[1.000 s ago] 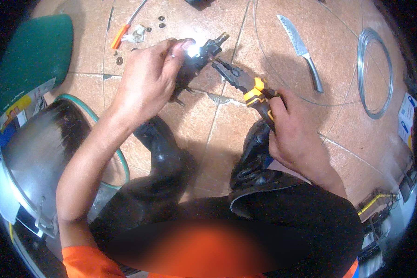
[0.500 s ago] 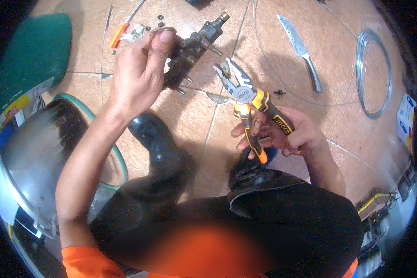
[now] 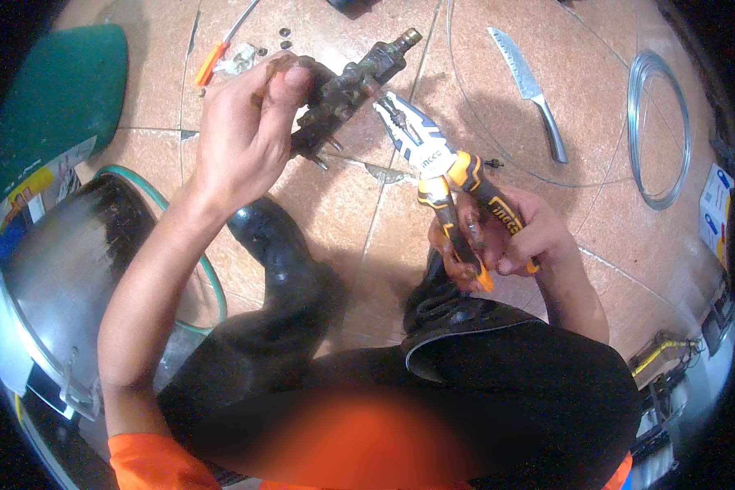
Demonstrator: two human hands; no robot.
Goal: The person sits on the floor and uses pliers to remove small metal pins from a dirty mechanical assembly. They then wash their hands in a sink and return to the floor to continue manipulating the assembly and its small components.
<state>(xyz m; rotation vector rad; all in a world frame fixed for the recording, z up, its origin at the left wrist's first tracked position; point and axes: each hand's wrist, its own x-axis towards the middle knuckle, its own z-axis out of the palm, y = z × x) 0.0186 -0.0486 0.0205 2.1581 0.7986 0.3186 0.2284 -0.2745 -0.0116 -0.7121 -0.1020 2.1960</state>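
Metal fitting (image 3: 353, 91) rough, grimy; pliers (image 3: 434, 162) smooth metal, plastic-gripped; boots (image 3: 282, 257) glossy.

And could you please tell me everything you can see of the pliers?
The pliers have a bright, metal-looking head and spread black-and-yellow handles that look like plastic or rubber. The right hand grips the handles above the tiled floor. The head points up and left in the picture, its tips close to the dark metal part in the left hand; contact is unclear. The jaws look slightly parted, with dark inner edges.
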